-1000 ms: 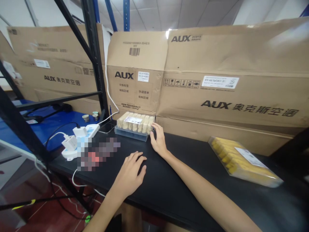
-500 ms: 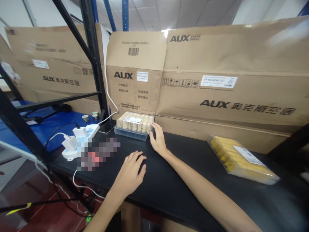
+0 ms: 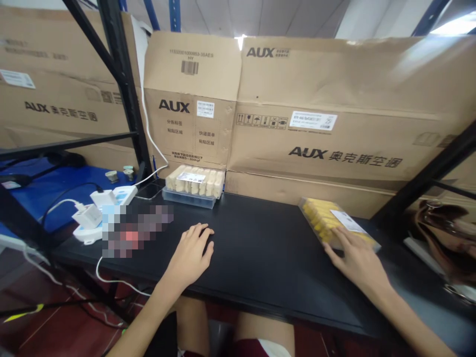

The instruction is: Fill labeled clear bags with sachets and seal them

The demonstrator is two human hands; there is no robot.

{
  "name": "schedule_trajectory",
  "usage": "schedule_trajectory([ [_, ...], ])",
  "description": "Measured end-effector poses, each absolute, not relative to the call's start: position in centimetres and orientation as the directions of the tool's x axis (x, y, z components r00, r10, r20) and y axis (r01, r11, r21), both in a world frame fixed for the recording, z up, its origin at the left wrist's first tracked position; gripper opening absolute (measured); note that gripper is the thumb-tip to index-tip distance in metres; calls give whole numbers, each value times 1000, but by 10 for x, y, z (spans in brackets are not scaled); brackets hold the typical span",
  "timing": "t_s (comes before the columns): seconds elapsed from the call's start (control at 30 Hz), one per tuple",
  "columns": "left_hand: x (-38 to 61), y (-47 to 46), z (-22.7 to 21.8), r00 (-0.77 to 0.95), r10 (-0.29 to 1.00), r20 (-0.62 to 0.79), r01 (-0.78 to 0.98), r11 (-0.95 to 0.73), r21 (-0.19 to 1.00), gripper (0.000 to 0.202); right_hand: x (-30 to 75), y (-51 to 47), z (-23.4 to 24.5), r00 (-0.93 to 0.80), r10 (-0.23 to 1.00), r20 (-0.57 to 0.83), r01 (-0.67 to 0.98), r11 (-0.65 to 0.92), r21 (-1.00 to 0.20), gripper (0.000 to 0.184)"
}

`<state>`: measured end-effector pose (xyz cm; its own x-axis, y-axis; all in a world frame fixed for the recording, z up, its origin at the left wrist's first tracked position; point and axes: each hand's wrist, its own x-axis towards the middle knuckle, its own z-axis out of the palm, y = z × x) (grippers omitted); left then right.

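Note:
My right hand [image 3: 353,255] reaches over the near side of a clear pack of yellow pieces [image 3: 320,215] with a white label, at the right of the black table. Its fingers are stretched out and lie on or just above the pack; contact is hard to tell. My left hand [image 3: 193,253] rests on the tabletop near the front edge, fingers loosely spread, holding nothing. Farther back, against the cardboard, a clear box of cream-coloured pieces [image 3: 211,186] bears a white label. Its bluish clear tray [image 3: 189,199] lies underneath.
A white power strip [image 3: 124,196] with plugged-in chargers [image 3: 87,216] and cables lies at the left, beside a blurred-out patch. Printed cardboard panels [image 3: 275,148] wall off the back of the black table [image 3: 253,238]. Black rack posts rise at both sides; a brown bag [image 3: 442,223] sits far right.
My right hand has moved from the cream-coloured box across to the yellow pack on the right. My left hand stays on the table. The view has turned right.

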<state>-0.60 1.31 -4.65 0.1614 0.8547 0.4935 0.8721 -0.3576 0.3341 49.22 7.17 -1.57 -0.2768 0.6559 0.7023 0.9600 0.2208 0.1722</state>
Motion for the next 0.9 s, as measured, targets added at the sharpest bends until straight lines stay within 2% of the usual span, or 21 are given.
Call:
schedule_trajectory([
  [0.07, -6, 13, -46, 161, 857, 489, 869, -358, 342, 28, 493, 73, -29, -239, 648, 723, 971, 183, 156, 47],
  [0.13, -7, 12, -45, 172, 859, 482, 864, -367, 345, 28, 483, 79, -33, -170, 655, 737, 984, 77, 158, 51],
  [0.2, -8, 12, -44, 177, 860, 479, 861, -371, 348, 29, 472, 85, -31, -152, 673, 724, 984, 34, 175, 57],
  [0.3, -9, 11, -44, 170, 859, 482, 862, -367, 350, 29, 462, 85, -30, -195, 664, 722, 981, 120, 154, 58],
  [0.37, -8, 11, -43, 167, 859, 484, 865, -363, 346, 29, 459, 78, -29, -191, 632, 751, 975, 209, 72, 55],
  [0.47, -7, 11, -42, 173, 860, 479, 871, -361, 332, 29, 448, 63, -18, -30, 621, 783, 943, 279, -184, 48],
  [0.53, -7, 10, -42, 175, 860, 479, 874, -360, 328, 29, 433, 56, 2, 215, 630, 746, 833, 279, -477, 41],
  [0.6, -6, 10, -42, 170, 858, 484, 873, -359, 329, 29, 410, 51, 30, 458, 639, 618, 550, 342, -761, 36],
  [0.63, -6, 11, -42, 167, 857, 487, 873, -358, 331, 28, 396, 50, 45, 519, 663, 539, 363, 400, -841, 35],
  [0.67, -6, 11, -42, 165, 856, 490, 873, -358, 332, 28, 380, 49, 61, 501, 718, 484, 215, 438, -873, 34],
  [0.73, -6, 11, -43, 164, 853, 495, 871, -361, 333, 28, 346, 51, 89, 434, 743, 509, 85, 529, -844, 34],
  [0.77, -6, 11, -43, 165, 852, 498, 870, -363, 333, 28, 327, 55, 101, 403, 688, 603, 115, 616, -779, 33],
  [0.8, -5, 11, -43, 166, 850, 499, 870, -365, 332, 28, 309, 62, 110, 357, 597, 719, 204, 701, -684, 31],
  [0.83, -5, 11, -43, 166, 850, 500, 870, -365, 331, 27, 290, 72, 118, 234, 515, 825, 319, 761, -565, 28],
  [0.9, -5, 10, -43, 164, 850, 500, 872, -362, 329, 27, 254, 103, 127, -41, 305, 952, 386, 883, -266, 30],
])
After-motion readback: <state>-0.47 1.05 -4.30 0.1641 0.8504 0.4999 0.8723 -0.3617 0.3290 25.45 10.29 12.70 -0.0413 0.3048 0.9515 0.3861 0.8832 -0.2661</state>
